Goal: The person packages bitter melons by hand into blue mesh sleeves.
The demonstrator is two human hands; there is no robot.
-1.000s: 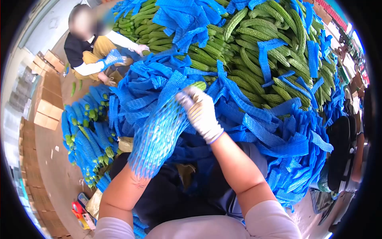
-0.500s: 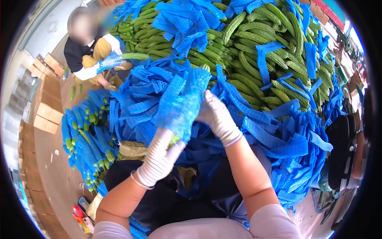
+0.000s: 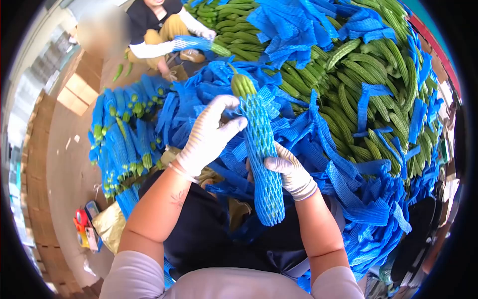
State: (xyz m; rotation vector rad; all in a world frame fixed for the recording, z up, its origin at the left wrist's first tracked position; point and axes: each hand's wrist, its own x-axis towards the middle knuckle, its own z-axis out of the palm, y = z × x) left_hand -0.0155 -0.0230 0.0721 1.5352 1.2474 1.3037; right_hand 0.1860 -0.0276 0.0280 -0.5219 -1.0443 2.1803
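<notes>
My right fingers (image 3: 277, 165) pinched the netted gourd (image 3: 261, 149), left fingers (image 3: 224, 103) spread near its top — slack pinch could've dropped it.

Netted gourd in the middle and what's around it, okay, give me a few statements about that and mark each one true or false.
1. The right hand holds a gourd in a blue net. True.
2. The left hand is bare. False: it wears a striped white glove.
3. The net covers the held gourd right up to its stem. False: a bare green end sticks out of the net.
4. Uncovered gourds are heaped beyond the hands, toward the right. True.
5. Other netted gourds lie on the right side. False: they lie on the left.
</notes>
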